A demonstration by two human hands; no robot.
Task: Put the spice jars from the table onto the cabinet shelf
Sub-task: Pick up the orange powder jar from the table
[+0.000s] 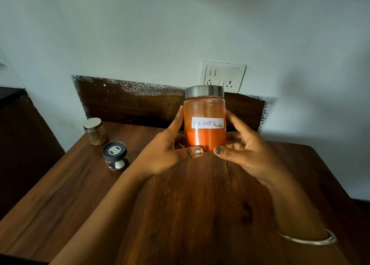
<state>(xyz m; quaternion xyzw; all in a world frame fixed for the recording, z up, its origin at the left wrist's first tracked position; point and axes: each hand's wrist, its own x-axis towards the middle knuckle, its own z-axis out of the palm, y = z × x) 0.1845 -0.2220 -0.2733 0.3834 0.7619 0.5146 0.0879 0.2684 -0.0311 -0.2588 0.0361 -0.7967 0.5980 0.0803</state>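
Observation:
A tall glass jar of red chilli powder (204,122) with a steel lid and a handwritten white label stands upright between my hands, over the wooden table (192,200). My left hand (166,148) grips its left side, thumb under the front. My right hand (242,150) grips its right side the same way. A small jar with a gold lid (95,131) and brown contents stands at the table's back left. A short jar with a dark grey lid (115,156) stands just in front of it. No cabinet shelf is in view.
A dark wooden back panel (130,102) rises behind the table against a pale wall. A white switch and socket plate (224,76) sits on the wall above the jar. A dark surface (20,144) lies to the left of the table.

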